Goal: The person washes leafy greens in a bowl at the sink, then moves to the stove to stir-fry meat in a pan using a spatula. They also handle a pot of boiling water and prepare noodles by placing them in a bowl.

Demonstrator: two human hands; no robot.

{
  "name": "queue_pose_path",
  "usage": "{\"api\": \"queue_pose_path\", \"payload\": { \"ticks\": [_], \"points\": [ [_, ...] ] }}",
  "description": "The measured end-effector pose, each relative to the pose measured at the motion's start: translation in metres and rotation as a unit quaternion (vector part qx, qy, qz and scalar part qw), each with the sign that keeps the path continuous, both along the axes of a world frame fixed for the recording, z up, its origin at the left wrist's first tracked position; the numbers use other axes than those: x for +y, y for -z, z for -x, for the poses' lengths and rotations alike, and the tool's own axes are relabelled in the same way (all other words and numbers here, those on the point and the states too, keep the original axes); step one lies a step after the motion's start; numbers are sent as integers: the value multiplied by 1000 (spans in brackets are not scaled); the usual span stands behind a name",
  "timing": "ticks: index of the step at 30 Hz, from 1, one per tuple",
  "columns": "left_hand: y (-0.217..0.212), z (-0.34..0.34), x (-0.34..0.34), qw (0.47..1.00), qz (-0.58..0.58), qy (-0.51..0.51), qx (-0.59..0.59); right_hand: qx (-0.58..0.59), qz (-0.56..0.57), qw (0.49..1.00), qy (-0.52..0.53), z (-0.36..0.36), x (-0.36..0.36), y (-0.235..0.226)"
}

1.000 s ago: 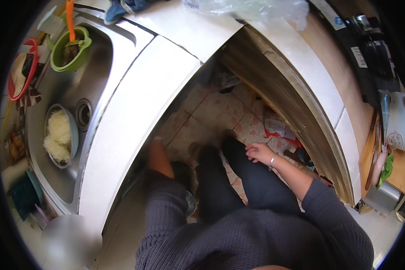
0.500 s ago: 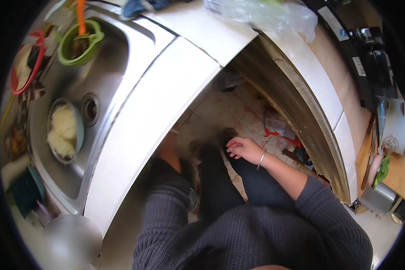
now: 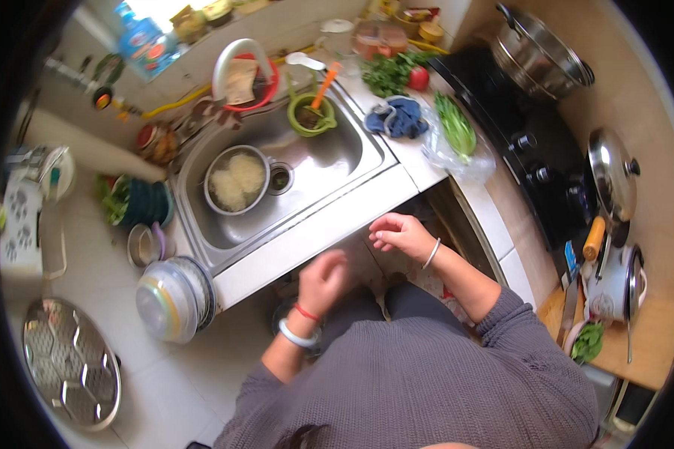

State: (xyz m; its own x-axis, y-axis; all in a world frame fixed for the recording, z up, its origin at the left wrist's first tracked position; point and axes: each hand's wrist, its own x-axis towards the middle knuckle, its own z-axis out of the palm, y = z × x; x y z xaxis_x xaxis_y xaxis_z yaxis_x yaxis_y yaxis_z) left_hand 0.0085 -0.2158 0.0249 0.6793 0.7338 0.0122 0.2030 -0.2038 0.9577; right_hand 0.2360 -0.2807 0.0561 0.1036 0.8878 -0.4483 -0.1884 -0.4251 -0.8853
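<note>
My left hand, with a red string and a pale bangle at the wrist, is raised just in front of the counter's front edge. Motion smears its fingers, and no object shows in it. Farther right, my right hand hovers near the same edge, palm inward. Its fingers are loosely bent and a little apart, holding nothing. Beyond both hands is the steel sink. In it sits a metal bowl of whitish shredded or noodle-like food, beside the drain. A green strainer basket with an orange-handled tool stands at the sink's far right.
Right of the sink lie a blue cloth, leafy greens on a plastic bag, and a tomato. A black stove bears a steel pot. Stacked bowls stand at the counter's left end.
My view has lifted from the floor to the sink and counter. My left hand has come up from low beside my legs; my right hand stays loosely bent in front of me.
</note>
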Motion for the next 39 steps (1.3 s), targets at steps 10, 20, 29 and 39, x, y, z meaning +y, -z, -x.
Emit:
{"api": "queue_pose_path", "payload": {
  "ticks": [10,20,29,39],
  "points": [
    [-36,-13,121,987,-32,-130,83,2,-38,996,-86,-6,86,-10],
    [12,0,209,946,130,-286,80,123,-36,989,71,-85,270,1],
    [138,46,252,683,530,-503,13,134,-19,975,173,-133,341,26],
    [208,47,264,565,650,-472,-186,121,-32,974,189,-124,353,5]
  ]
}}
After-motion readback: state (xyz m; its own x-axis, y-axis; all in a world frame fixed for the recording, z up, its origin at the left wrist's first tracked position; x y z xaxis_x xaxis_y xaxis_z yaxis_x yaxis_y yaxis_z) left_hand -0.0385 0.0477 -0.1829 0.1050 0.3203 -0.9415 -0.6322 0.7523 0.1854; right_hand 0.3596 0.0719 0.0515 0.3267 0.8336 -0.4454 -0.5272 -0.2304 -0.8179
